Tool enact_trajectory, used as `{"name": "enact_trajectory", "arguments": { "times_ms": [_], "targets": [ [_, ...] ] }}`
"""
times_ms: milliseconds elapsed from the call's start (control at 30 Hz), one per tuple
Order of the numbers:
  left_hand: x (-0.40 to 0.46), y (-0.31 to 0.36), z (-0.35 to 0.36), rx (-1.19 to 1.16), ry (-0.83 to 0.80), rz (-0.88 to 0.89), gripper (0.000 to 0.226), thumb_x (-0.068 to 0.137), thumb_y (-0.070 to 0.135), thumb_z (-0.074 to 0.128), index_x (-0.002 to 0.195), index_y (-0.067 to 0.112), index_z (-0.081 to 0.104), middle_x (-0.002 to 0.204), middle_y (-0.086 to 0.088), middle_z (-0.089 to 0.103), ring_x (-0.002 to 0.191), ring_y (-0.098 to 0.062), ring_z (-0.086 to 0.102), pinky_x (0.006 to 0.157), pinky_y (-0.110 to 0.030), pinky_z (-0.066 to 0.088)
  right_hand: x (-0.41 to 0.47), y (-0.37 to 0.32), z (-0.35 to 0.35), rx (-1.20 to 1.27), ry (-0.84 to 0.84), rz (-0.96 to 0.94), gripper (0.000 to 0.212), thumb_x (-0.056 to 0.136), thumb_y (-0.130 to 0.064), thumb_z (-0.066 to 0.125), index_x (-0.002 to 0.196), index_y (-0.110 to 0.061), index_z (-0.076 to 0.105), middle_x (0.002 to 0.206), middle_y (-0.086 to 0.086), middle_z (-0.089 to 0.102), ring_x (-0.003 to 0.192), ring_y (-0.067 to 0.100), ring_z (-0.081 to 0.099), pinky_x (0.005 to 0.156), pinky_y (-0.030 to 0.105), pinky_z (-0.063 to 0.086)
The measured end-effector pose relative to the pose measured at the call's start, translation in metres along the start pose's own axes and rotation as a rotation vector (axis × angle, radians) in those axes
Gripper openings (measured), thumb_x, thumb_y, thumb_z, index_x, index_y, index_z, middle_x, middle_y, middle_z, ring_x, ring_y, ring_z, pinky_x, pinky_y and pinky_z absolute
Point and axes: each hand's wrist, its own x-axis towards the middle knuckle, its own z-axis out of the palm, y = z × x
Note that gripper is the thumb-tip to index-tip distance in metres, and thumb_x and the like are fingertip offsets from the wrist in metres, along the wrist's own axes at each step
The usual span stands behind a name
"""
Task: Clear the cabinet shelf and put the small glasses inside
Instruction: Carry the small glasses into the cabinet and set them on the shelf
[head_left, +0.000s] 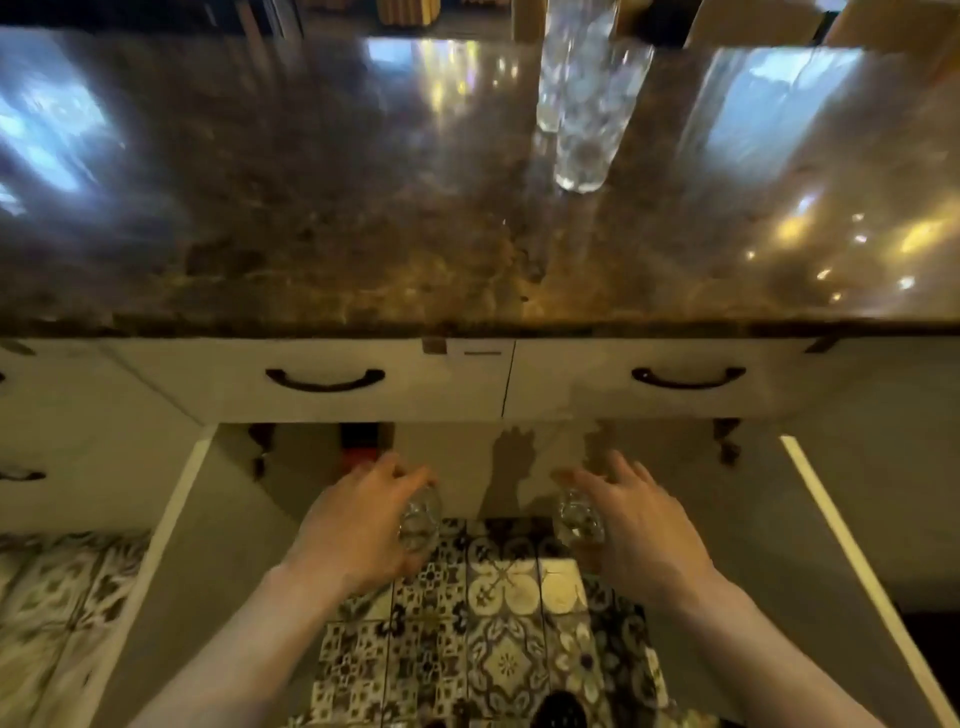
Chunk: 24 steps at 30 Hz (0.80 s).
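My left hand (358, 525) is closed around a small clear glass (420, 519), low in front of the open cabinet. My right hand (644, 525) grips a second small clear glass (579, 522) at the same height. Both glasses hang just before the pale cabinet shelf (467, 467), where the hands cast shadows. Both cabinet doors stand open, the left door (171, 519) and the right door (831, 519) flanking my arms. Two tall clear glasses (584, 114) stand on the dark marble countertop (311, 208) above.
Two white drawers with dark curved handles (324, 379) (688, 376) sit under the countertop edge. A dark red object (358, 447) stands at the back left of the cabinet. Patterned floor tiles (493, 623) lie below my arms.
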Motion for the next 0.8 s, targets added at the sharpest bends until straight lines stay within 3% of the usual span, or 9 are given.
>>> {"name": "enact_trajectory", "arguments": {
  "times_ms": [167,233,333,400,467,567,667,800],
  "targets": [
    [0.066,-0.026,0.103,-0.006,0.033,-0.066,0.08,0.066,0.055,0.083,0.133,0.05,0.039,0.134,0.012,0.043,0.118,-0.019,0.051,0.093,-0.042,0.053,0.063,0.03,0.115,-0.025,-0.003,-0.049,0.067,0.078,-0.039,0.08,0.135,-0.028,0.046,0.133,0.005,0.041,0.123,0.033,0.046,0.08,0.041,0.054],
    [0.093,-0.038,0.152,-0.018,0.052,-0.116,0.079,0.068,0.059,0.082,0.134,0.05,0.038,0.133,0.009,0.047,0.116,-0.02,0.053,0.092,-0.042,0.053,0.089,0.042,0.163,-0.01,-0.015,-0.057,0.068,0.078,-0.04,0.08,0.135,-0.028,0.047,0.133,0.005,0.042,0.122,0.031,0.046,0.08,0.04,0.053],
    [0.137,-0.064,0.231,-0.034,0.04,-0.198,0.07,0.07,0.061,0.079,0.13,0.042,0.047,0.111,0.009,0.059,0.095,-0.013,0.059,0.076,-0.028,0.051,0.134,0.062,0.238,0.027,-0.016,-0.076,0.063,0.079,-0.037,0.078,0.135,-0.032,0.05,0.125,0.003,0.053,0.113,0.028,0.053,0.078,0.038,0.052],
    [0.168,-0.086,0.286,-0.075,0.038,-0.2,0.067,0.07,0.056,0.081,0.126,0.047,0.045,0.111,0.012,0.06,0.091,-0.012,0.061,0.069,-0.027,0.05,0.165,0.072,0.293,0.047,-0.025,-0.071,0.055,0.079,-0.035,0.075,0.13,-0.036,0.055,0.113,-0.002,0.063,0.102,0.024,0.062,0.075,0.037,0.055],
    [0.196,-0.105,0.325,-0.057,0.07,-0.157,0.072,0.067,0.055,0.082,0.127,0.051,0.043,0.126,0.009,0.055,0.103,-0.018,0.059,0.073,-0.031,0.049,0.19,0.08,0.336,0.1,-0.01,-0.066,0.059,0.08,-0.038,0.074,0.134,-0.04,0.052,0.123,-0.003,0.06,0.11,0.023,0.059,0.083,0.039,0.057],
    [0.252,-0.14,0.391,-0.039,0.075,-0.123,0.072,0.07,0.054,0.081,0.13,0.045,0.043,0.131,0.004,0.054,0.109,-0.022,0.058,0.076,-0.032,0.048,0.235,0.088,0.415,0.132,0.028,-0.107,0.07,0.083,-0.041,0.072,0.143,-0.048,0.036,0.142,-0.003,0.038,0.128,0.022,0.04,0.096,0.042,0.051],
    [0.306,-0.176,0.446,-0.01,0.088,-0.103,0.075,0.069,0.054,0.084,0.13,0.042,0.042,0.13,0.001,0.053,0.108,-0.024,0.057,0.08,-0.038,0.052,0.28,0.091,0.483,0.113,0.072,-0.131,0.071,0.082,-0.039,0.075,0.143,-0.046,0.039,0.138,-0.004,0.039,0.125,0.02,0.041,0.092,0.039,0.051],
    [0.37,-0.208,0.486,0.049,0.144,-0.116,0.078,0.064,0.057,0.085,0.129,0.042,0.045,0.123,0.0,0.055,0.103,-0.025,0.059,0.075,-0.033,0.044,0.327,0.091,0.541,0.108,0.123,-0.2,0.079,0.075,-0.045,0.081,0.144,-0.04,0.043,0.135,-0.004,0.043,0.119,0.019,0.047,0.085,0.032,0.052]
  ]
}}
